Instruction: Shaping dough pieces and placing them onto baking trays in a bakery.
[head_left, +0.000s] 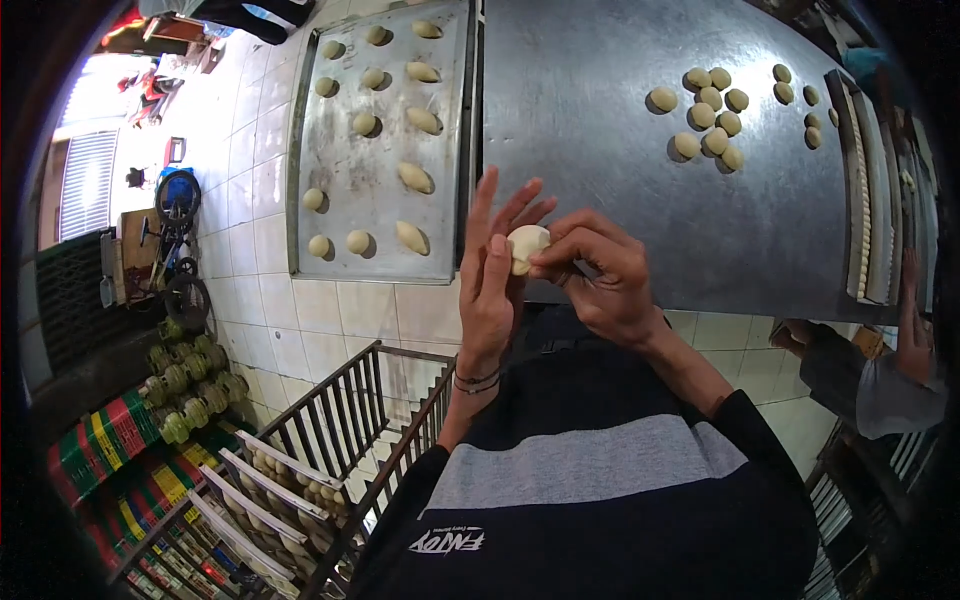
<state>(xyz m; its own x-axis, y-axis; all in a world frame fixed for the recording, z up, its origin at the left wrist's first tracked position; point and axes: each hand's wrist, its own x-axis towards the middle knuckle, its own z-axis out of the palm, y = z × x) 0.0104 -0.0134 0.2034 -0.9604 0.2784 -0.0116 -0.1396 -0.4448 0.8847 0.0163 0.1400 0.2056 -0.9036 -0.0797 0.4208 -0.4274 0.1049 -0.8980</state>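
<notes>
A small piece of pale dough (526, 245) is held up in front of my chest, near the front edge of the metal table. My left hand (486, 305) supports it between the thumb and the fingers, with the fingertips stretched upward. Thumb and fingers of my right hand (605, 270) pinch its right side. To the left lies a metal tray (340, 165) bearing round dough balls (364, 124) and a column of longer, pointed dough pieces (415, 178). A cluster of dough balls (702, 116) rests on the steel tabletop (570, 100) to the right.
More dough balls (783, 92) sit farther right, beside long trays (858, 180) at the table's end. A dark metal rack (375, 400) with dough-filled trays stands at lower left. Another person's grey sleeve (900, 395) shows at right. A bicycle (180, 205) stands far left.
</notes>
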